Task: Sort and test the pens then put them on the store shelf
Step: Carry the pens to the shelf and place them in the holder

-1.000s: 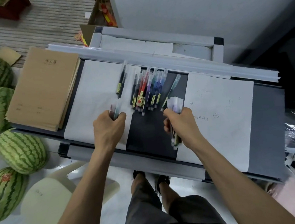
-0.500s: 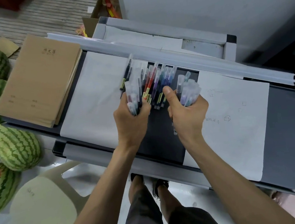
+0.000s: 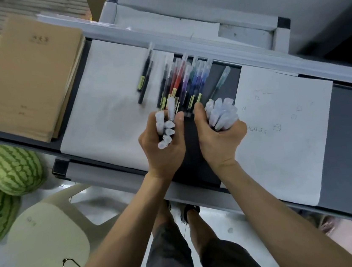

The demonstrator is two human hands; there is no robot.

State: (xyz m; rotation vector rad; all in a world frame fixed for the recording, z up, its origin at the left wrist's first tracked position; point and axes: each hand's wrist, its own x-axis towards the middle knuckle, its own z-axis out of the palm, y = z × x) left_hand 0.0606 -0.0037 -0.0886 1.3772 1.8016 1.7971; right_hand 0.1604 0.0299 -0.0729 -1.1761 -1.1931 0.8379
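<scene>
My left hand (image 3: 164,150) grips a bundle of pens (image 3: 165,125) with frosted clear caps pointing up. My right hand (image 3: 220,141) grips a second bundle of capped pens (image 3: 222,112). Both fists hover side by side over the dark shelf surface (image 3: 194,160). Just beyond them a row of coloured pens (image 3: 184,79) lies on the shelf: black, red, purple and blue. A single black pen (image 3: 145,77) lies apart to the left on a white sheet (image 3: 104,102). A teal pen (image 3: 220,83) lies apart to the right.
A stack of brown notebooks (image 3: 28,78) sits on the shelf's left end. A white sheet with scribbles (image 3: 284,124) covers the right part. Several watermelons (image 3: 8,167) lie on the floor at left, beside a beige plastic stool (image 3: 49,244). A grey wall rises behind the shelf.
Both hands lifted their pen bundles upright off the shelf and drew close together. The camera has moved nearer to the shelf.
</scene>
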